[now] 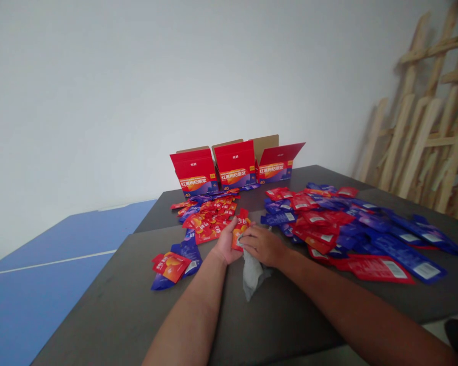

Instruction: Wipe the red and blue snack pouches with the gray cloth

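Observation:
Near the middle of the dark table, my left hand (227,244) holds an upright red sachet (241,221) with an orange print. My right hand (265,245) is closed on a grey cloth (252,277), pressed against the front of that sachet, and the cloth hangs down toward the table. Left of my hands a pile of red and blue sachets (209,223) reaches back to the boxes. A smaller group with a red sachet (171,266) on top of blue ones lies nearer. To the right spreads a larger heap of red and blue sachets (320,218).
Three open red and blue boxes (196,178), (234,170), (275,168) stand in a row at the back of the dark table (110,300). A blue surface (61,269) lies to the left. Wooden frames (423,137) lean at the right wall.

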Tool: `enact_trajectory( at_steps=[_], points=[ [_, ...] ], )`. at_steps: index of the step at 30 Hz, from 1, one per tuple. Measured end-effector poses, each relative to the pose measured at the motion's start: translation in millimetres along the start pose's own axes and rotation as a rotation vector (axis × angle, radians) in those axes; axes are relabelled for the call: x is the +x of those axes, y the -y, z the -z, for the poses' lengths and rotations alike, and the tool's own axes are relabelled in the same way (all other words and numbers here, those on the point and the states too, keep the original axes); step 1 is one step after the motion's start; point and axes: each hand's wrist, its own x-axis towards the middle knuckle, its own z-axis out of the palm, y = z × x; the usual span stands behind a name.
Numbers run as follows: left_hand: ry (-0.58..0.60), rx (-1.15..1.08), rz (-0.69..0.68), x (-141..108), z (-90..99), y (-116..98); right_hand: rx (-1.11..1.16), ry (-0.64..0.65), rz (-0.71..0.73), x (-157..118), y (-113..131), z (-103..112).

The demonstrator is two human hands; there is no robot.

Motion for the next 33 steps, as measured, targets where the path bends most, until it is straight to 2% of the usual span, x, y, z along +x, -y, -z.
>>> enact_trajectory(
  at_steps=[4, 14, 21, 23, 25, 29, 31, 33],
  points=[
    [-0.032, 0.023, -0.034, -2, -5.0, 3, -0.018, -0.011, -0.117, -4, -9, 1],
    [-0.026, 0.048, 0.091, -2, -5.3, 10, -0.107, -0.117, -0.334, -10, -35, -4],
    [-0.044, 0.055, 0.075, -1, -7.0, 8, -0.141, -0.211, -0.479, -11, -46, 4],
    [-0.045, 0.036, 0.039, 1, -5.9, 7, -0.114, -0.237, -0.439, -11, -43, 7],
    [-0.066, 0.017, 0.003, 3, -3.7, 6, -0.063, -0.22, -0.319, -9, -34, 9],
    [-0.1, -0.003, -0.02, 5, 2.5, 2, 0.05, -0.077, -0.01, -4, -8, 7],
    [-0.106, -0.005, -0.009, 5, 4.6, 1, 0.065, -0.03, 0.053, -2, 2, 4],
    [-0.106, -0.006, 0.003, 5, 5.0, 0, 0.049, -0.02, 0.053, -1, 6, 2]
  ],
)
